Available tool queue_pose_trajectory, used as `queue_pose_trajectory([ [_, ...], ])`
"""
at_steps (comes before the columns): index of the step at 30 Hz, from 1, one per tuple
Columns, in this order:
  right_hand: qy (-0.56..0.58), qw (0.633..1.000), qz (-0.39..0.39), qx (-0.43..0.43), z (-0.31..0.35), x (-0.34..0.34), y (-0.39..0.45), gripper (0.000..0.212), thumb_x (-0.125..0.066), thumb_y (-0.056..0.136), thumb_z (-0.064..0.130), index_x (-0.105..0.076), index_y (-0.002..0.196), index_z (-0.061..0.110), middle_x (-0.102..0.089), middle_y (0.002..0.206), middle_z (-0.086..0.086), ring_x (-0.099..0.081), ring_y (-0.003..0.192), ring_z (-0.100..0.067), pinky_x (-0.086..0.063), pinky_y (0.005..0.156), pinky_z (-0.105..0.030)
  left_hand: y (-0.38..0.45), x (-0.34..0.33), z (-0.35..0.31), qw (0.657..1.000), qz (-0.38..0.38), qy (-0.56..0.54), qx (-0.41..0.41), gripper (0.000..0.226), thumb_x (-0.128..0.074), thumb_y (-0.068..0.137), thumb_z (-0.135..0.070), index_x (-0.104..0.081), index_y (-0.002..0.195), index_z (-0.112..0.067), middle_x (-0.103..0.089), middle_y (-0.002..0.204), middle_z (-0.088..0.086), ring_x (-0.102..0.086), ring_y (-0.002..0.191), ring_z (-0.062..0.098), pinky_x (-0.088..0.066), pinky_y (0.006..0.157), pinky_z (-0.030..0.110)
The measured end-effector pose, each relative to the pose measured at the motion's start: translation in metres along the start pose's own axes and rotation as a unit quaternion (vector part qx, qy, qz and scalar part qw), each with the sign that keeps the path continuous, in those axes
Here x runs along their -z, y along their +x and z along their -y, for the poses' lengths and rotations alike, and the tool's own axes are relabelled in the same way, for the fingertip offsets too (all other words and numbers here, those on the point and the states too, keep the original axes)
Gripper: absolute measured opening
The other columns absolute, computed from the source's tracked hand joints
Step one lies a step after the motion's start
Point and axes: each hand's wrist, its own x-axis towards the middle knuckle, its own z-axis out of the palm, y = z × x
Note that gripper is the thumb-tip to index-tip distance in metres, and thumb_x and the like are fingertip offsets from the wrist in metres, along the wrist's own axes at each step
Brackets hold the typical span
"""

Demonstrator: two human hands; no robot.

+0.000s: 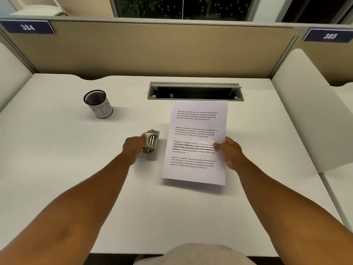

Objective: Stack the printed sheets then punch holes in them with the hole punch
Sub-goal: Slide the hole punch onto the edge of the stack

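Observation:
The printed sheets (196,138) are white pages with several blocks of black text, held as one stack slightly above the white desk (57,169), right of centre. My right hand (232,153) grips their right edge, thumb on top of the page. Just left of the sheets sits a grey metal hole punch (151,141). My left hand (133,145) is closed on the punch's left end. How many sheets are in the stack is not visible.
A black mesh cup (98,103) with a white label reading "BIN" stands at the back left. An open cable tray slot (194,91) lies just behind the sheets. Beige partition walls (152,48) enclose the desk at the back and sides.

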Motion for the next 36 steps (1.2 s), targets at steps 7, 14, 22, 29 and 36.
queue_pose_trajectory([
  [7, 0.011, 1.000, -0.006, -0.002, -0.006, 0.012, -0.004, 0.026, -0.064, 0.085, 0.000, -0.067, 0.106, 0.013, -0.071, 0.112, -0.011, -0.067, 0.093, -0.030, -0.055, 0.090, -0.047, -0.017, -0.029, -0.011, 1.000, 0.025, 0.001, -0.011, 0.025, -0.056, 0.094, -0.032, -0.058, 0.080, -0.011, -0.060, 0.095, 0.009, -0.057, 0.090, 0.028, -0.050, 0.099, 0.048],
  [14, 0.007, 1.000, -0.019, -0.004, -0.009, 0.022, -0.009, 0.021, -0.063, 0.085, 0.000, -0.067, 0.099, 0.016, -0.072, 0.107, -0.008, -0.067, 0.089, -0.028, -0.056, 0.075, -0.035, -0.034, -0.050, -0.018, 0.999, 0.043, 0.023, -0.013, 0.027, -0.055, 0.095, -0.034, -0.061, 0.094, -0.007, -0.063, 0.104, 0.013, -0.062, 0.112, 0.035, -0.050, 0.101, 0.050],
  [22, -0.009, 0.999, -0.030, 0.008, -0.011, 0.032, -0.009, 0.022, -0.064, 0.085, 0.000, -0.067, 0.102, 0.014, -0.071, 0.108, -0.008, -0.068, 0.096, -0.030, -0.056, 0.084, -0.040, -0.046, -0.062, -0.018, 0.998, 0.032, 0.054, -0.023, 0.035, -0.048, 0.096, -0.033, -0.065, 0.090, -0.003, -0.066, 0.104, 0.018, -0.062, 0.098, 0.032, -0.051, 0.097, 0.044],
  [29, -0.034, 0.999, -0.030, 0.010, -0.010, 0.037, -0.006, 0.024, -0.065, 0.084, 0.003, -0.067, 0.104, 0.016, -0.072, 0.106, -0.006, -0.069, 0.090, -0.026, -0.057, 0.075, -0.035, -0.046, -0.065, -0.020, 0.995, 0.015, 0.101, -0.019, 0.016, -0.052, 0.093, -0.017, -0.060, 0.104, -0.009, -0.065, 0.100, 0.011, -0.064, 0.094, 0.029, -0.054, 0.090, 0.041],
  [36, -0.033, 0.999, -0.015, 0.006, -0.006, 0.038, -0.003, 0.026, -0.066, 0.084, 0.004, -0.068, 0.107, 0.016, -0.072, 0.107, -0.004, -0.070, 0.090, -0.025, -0.055, 0.069, -0.030, -0.046, -0.073, -0.018, 0.995, 0.000, 0.091, -0.032, 0.048, -0.057, 0.089, -0.008, -0.047, 0.136, -0.011, -0.065, 0.105, 0.012, -0.066, 0.098, 0.027, -0.056, 0.087, 0.037],
])
